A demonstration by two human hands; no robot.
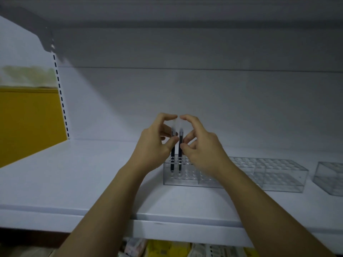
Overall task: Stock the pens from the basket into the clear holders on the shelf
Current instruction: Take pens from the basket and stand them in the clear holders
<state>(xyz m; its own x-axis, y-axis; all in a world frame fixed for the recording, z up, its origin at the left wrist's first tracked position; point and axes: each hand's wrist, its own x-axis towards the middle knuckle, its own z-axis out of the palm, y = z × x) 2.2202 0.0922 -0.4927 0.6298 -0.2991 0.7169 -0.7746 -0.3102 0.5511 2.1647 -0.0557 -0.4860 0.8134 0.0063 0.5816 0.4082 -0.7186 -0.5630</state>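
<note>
Left hand (156,143) pinches the left pen (173,154), right hand (202,147) the right pen (180,152): slim, dark, upright in a clear hole-topped plastic holder (185,179) on a smooth white shelf (74,173).

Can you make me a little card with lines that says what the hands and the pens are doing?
place: white shelf
left hand: pinches the left pen
right hand: pinches the right pen
pens: dark, upright, side by side, tips down in the left holder
middle holder: clear, no pens seen
right holder: clear, partly out of view
</note>
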